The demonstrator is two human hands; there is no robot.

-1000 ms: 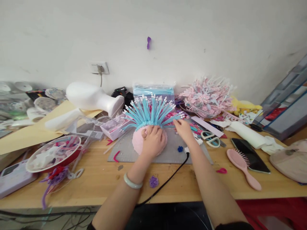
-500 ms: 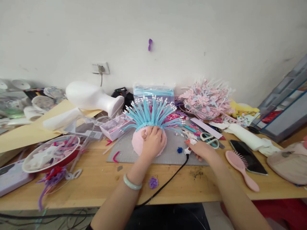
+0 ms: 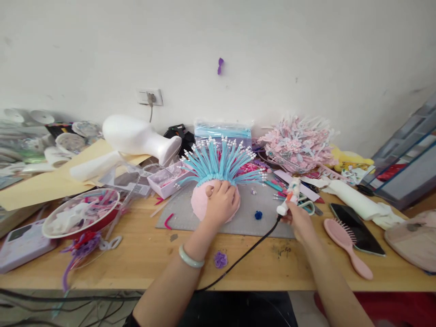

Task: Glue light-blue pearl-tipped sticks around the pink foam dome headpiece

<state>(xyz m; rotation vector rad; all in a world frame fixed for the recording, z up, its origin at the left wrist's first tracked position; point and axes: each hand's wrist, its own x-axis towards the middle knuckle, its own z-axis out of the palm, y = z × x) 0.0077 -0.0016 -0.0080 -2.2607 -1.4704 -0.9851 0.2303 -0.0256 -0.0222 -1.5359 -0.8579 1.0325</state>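
- The pink dome (image 3: 198, 204) sat on the grey mat (image 3: 252, 228), just in from the mat's near edge and about midway along the desk (image 3: 143, 272).
- Blue stems (image 3: 220, 161) fanned upward and outward from its far side, tipped with white beads (image 3: 223, 140). That part looked done; the visible near surface was plain pink, so the piece seemed only partly covered. What lay under the hand could not be seen.
- The left hand (image 3: 221, 202) rested on the dome, its fingers curved over the top with the thumb set apart, pinching nothing that showed.
- The right hand (image 3: 299, 221), apart from the dome above the mat's near right corner, had thumb and fingers closed around a white-and-orange tool (image 3: 282, 209). The exact finger placement was partly hidden. The tool was not touching the dome.
- Its black cord (image 3: 248, 252) ran over the desk's front edge.
- A blue rosette (image 3: 258, 215) lay loose on the mat, and a bent pink strip (image 3: 168, 220) near its near left corner.
- A purple rosette (image 3: 220, 260) lay on the wood toward the desk's front edge, also unattached.
- A pink fringed bundle (image 3: 296, 143) stood by the desk's back edge.
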